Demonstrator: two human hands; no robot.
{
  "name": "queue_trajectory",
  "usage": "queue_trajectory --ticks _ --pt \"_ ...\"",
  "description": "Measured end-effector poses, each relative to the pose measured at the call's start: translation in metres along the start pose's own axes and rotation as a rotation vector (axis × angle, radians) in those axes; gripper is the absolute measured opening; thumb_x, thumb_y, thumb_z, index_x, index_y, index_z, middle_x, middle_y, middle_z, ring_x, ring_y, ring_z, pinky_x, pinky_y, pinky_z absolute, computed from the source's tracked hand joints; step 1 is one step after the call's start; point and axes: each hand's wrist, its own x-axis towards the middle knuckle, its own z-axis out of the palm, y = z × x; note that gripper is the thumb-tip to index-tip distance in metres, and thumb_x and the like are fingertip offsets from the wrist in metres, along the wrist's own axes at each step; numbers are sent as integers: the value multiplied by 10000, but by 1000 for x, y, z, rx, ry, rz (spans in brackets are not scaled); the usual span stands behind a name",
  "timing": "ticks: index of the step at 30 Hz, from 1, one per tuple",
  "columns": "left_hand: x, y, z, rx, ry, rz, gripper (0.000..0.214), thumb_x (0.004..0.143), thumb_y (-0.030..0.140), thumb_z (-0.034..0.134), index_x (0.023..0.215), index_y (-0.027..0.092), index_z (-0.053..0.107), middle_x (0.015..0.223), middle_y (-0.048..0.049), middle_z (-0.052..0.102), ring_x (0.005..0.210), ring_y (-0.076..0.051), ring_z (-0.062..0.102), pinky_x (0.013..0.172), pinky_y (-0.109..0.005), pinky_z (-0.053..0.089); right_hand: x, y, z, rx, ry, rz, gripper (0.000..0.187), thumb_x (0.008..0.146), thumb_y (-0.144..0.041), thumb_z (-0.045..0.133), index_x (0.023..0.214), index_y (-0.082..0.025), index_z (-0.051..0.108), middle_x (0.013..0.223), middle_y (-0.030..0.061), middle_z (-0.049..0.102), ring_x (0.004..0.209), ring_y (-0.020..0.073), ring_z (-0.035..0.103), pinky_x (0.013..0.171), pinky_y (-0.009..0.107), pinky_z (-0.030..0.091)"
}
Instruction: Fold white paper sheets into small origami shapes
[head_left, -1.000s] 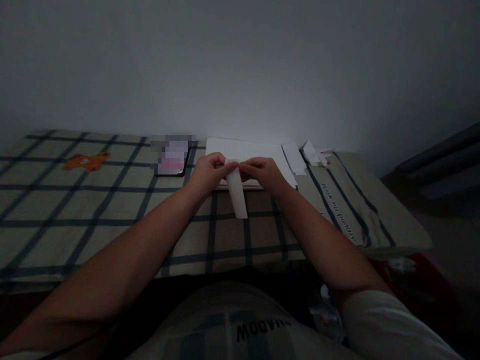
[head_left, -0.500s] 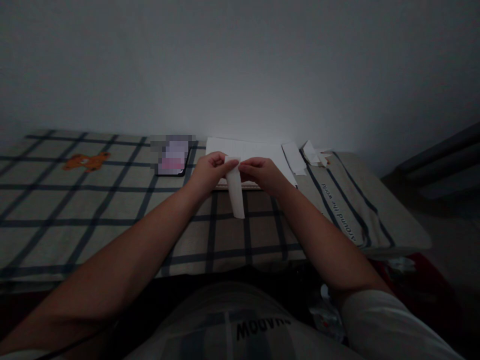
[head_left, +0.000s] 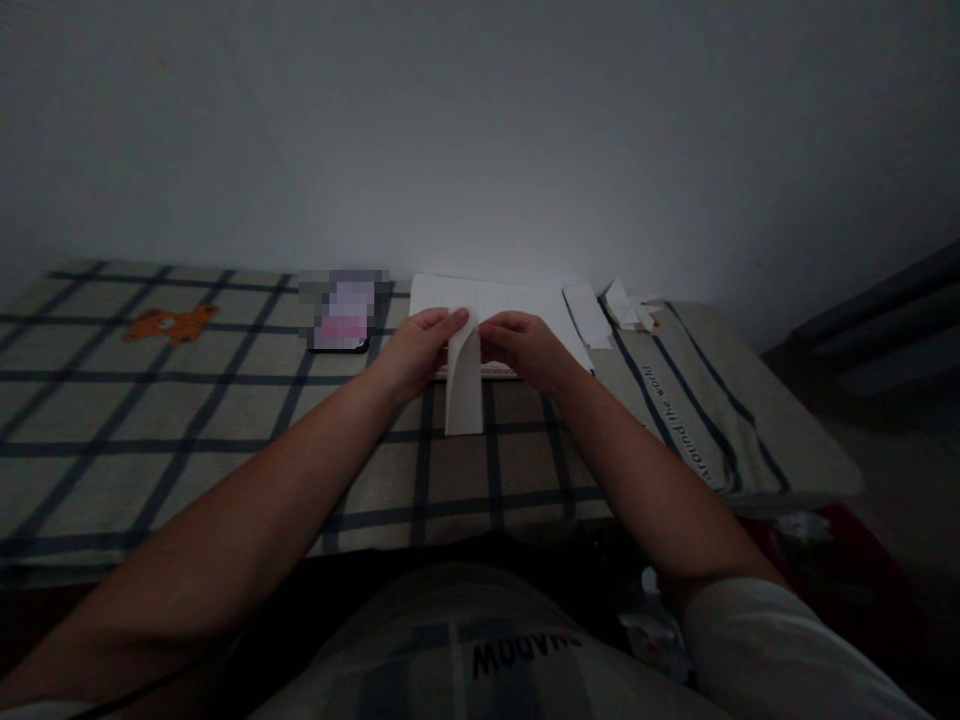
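Observation:
My left hand and my right hand both pinch the top end of a folded white paper strip. The strip hangs down between them over the checked cloth, its lower end near the surface. Behind my hands lies a stack of white paper sheets against the wall. The scene is dim.
A phone with a lit pink screen lies left of the stack. Folded paper pieces and small scraps lie to the right. An orange bear print marks the cloth at far left. The surface's right edge drops off near a dark floor.
The strip has swung from tilted right to hanging nearly straight and looks wider. My left fingers have stretched out along its top edge. Both hands stay in place.

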Motion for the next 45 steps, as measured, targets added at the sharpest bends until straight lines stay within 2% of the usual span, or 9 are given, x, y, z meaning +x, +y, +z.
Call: queue_trajectory --ticks 5,11,15,20,28,31,36,41,45 --pt "5 -6 -5 -46 -41 -7 370 765 500 770 754 174 595 676 11 589 589 -105 530 576 -237 454 1 -1 1 -21 3 21 376 619 -447 885 830 -174 734 762 15 743 705 145 692 754 336 591" --pt "11 -4 -9 48 9 34 418 801 588 711 946 198 673 924 -46 686 814 -170 624 703 -279 500 4 -1 -8 -156 270 -78 283 646 -390 839 764 -166 712 690 -5 690 634 121 629 661 304 555" --pt "8 -2 -9 129 42 32 376 712 486 813 889 174 702 919 -47 696 842 -171 634 756 -291 519 4 -4 -10 -189 325 -111 252 648 -372 819 736 -175 688 665 -18 653 622 107 585 642 285 521" --pt "9 -2 -10 38 78 24 230 729 374 797 797 182 689 804 -29 705 739 -147 642 701 -257 535 3 -9 -8 -52 302 -46 240 643 -356 815 758 -190 685 704 -15 656 653 106 590 660 274 508" --pt "10 2 -8 -65 12 -25 179 807 342 715 821 173 658 743 -25 675 665 -137 626 645 -250 517 1 -10 -11 80 94 45 256 676 -368 839 813 -199 704 816 16 715 762 134 654 754 295 539" --pt "10 -1 -9 -30 33 9 206 796 323 730 931 177 672 830 -26 694 720 -132 637 652 -234 508 0 -10 -11 72 86 31 242 702 -372 822 810 -197 694 810 13 710 757 133 653 749 293 537" --pt "10 -4 -10 81 229 61 419 686 247 824 1075 181 681 920 -18 699 812 -129 649 723 -247 527 0 -10 -9 80 87 -6 238 704 -361 824 771 -186 677 765 3 694 718 120 640 720 282 528" --pt "6 -3 -5 161 207 57 347 671 272 834 972 148 714 889 -48 722 782 -150 659 729 -283 543 -1 -9 -7 101 70 -21 239 691 -350 834 728 -194 657 706 -14 677 671 112 624 690 269 526" --pt "6 -1 -5 75 160 -19 392 710 289 816 1069 174 709 908 -38 720 743 -128 649 700 -262 531 -1 -10 -7 79 82 -25 245 699 -363 816 728 -199 637 715 -19 660 676 110 603 685 268 505"
